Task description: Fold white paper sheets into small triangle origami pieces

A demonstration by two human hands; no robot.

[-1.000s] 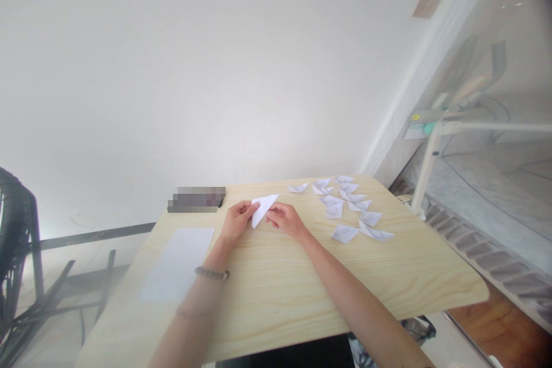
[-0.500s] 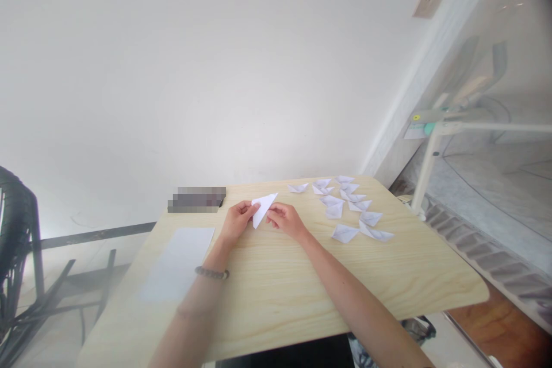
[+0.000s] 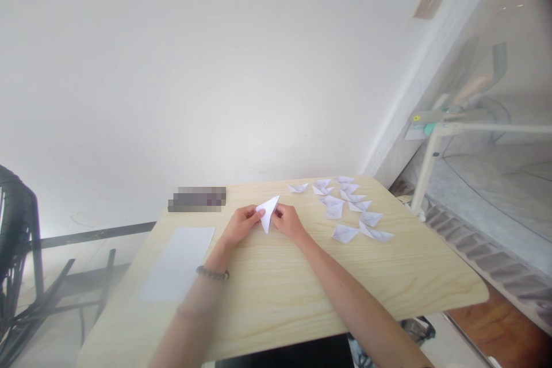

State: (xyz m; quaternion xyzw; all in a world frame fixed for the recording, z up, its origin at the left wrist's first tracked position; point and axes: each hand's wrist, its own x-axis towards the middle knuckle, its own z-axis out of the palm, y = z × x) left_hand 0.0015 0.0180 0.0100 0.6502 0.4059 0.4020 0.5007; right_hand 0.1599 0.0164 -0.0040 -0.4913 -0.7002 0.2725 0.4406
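Note:
A small piece of folded white paper (image 3: 268, 212), pointed at its top and bottom, is held up over the middle of the table. My left hand (image 3: 242, 222) pinches its left corner, thumb on the near face. On the other side, my right hand (image 3: 288, 221) grips the right edge, its fingertips partly hidden behind the paper. Several folded paper boats lie to the right, among them a single boat (image 3: 298, 188) at the back and a nearer boat (image 3: 345, 233).
White paper sheets (image 3: 179, 264) lie on the wooden table (image 3: 276, 299) at the left. Behind them sits a dark pixelated object (image 3: 197, 199). A black chair (image 3: 17, 230) stands off the left side, and a white metal frame (image 3: 426, 172) rises beyond the right edge.
The folded paper has shifted slightly right and turned, showing a wider face. My right hand has closed in on its right edge; my left hand moved a little right with it.

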